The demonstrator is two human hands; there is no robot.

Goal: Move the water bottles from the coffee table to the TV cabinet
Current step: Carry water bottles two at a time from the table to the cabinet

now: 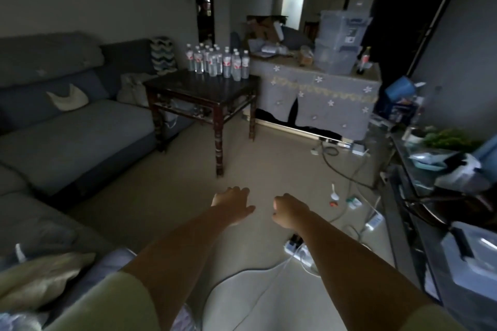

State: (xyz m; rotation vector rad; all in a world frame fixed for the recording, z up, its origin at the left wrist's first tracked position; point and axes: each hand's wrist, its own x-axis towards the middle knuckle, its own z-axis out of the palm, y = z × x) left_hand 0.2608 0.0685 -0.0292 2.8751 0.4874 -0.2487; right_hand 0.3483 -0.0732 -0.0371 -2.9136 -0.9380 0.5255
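Note:
Several clear water bottles [218, 63] with red-and-white labels stand bunched at the far edge of a dark wooden coffee table [199, 88] in the middle of the room. A glass TV cabinet [411, 169] crowded with objects runs along the right edge. Both my arms stretch forward over the floor, well short of the table. My left hand [233, 203] hangs with loose fingers and holds nothing. My right hand [286, 209] has its fingers loosely curled downward and is also empty.
A grey sofa [70, 129] lines the left side. A cloth-covered unit [322, 94] with plastic bins [340, 43] stands behind the table. Power strips [297, 247], cables and small items lie on the floor at right. Bare floor stretches between me and the table.

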